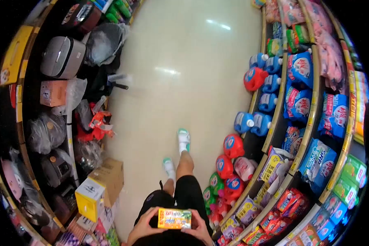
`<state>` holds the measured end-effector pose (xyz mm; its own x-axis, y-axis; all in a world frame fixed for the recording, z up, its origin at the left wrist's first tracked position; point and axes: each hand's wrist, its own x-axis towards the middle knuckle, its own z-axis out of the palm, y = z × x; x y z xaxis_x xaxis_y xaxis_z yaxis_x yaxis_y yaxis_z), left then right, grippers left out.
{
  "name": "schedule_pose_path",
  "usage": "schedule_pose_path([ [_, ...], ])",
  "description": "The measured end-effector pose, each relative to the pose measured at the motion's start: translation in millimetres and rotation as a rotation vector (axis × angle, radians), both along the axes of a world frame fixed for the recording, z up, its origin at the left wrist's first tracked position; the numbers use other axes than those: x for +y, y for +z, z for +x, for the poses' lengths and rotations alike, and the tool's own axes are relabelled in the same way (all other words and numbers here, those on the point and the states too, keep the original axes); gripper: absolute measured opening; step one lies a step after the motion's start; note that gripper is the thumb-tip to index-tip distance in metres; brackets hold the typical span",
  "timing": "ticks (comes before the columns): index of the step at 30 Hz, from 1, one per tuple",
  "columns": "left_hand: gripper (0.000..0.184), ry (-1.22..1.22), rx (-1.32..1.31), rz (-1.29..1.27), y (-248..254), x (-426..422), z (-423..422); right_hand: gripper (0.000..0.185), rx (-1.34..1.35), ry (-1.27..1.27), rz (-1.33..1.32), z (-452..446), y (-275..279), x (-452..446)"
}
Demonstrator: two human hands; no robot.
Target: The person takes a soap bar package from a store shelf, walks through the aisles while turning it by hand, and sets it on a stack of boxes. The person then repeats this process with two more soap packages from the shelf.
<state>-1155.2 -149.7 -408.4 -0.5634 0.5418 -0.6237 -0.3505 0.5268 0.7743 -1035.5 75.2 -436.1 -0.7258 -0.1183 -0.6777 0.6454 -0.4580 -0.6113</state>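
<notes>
A small orange and yellow printed packet (174, 218) is held level in front of the person's body, low in the view. My left hand (145, 227) grips its left end, and my right hand (200, 229) grips its right end. The fingers of both hands are closed on the packet's edges. Below the hands is dark clothing. Black shorts (192, 192) and two feet in white socks and green-edged sandals (183, 141) show beyond the packet.
Shelves on the right hold blue bottles (267, 102), red bottles (224, 166) and detergent bags (317, 162). On the left shelves are a grey rice cooker (62, 57) and plastic-wrapped appliances (47, 133). A cardboard box (112, 176) stands at the left aisle edge. Pale floor (151, 102) runs between.
</notes>
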Motion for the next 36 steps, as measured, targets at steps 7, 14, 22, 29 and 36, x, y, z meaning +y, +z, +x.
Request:
schedule_pose_path([
  [7,0.086,0.070,0.085,0.047,19,51,-68,0.077,0.068,-0.140,-0.104,-75,13,41],
  [14,0.081,0.136,0.096,0.165,49,73,-118,0.077,0.293,-0.096,-0.056,-145,46,73],
  [22,0.082,0.140,0.386,0.239,63,104,-186,0.081,0.406,-0.044,-0.011,-211,49,110],
  [29,0.078,-0.005,0.407,0.270,83,160,-299,0.084,0.457,-0.083,0.175,-286,52,160],
  [36,0.080,-0.008,0.457,0.316,79,200,-385,0.087,0.451,-0.144,0.195,-369,61,198],
])
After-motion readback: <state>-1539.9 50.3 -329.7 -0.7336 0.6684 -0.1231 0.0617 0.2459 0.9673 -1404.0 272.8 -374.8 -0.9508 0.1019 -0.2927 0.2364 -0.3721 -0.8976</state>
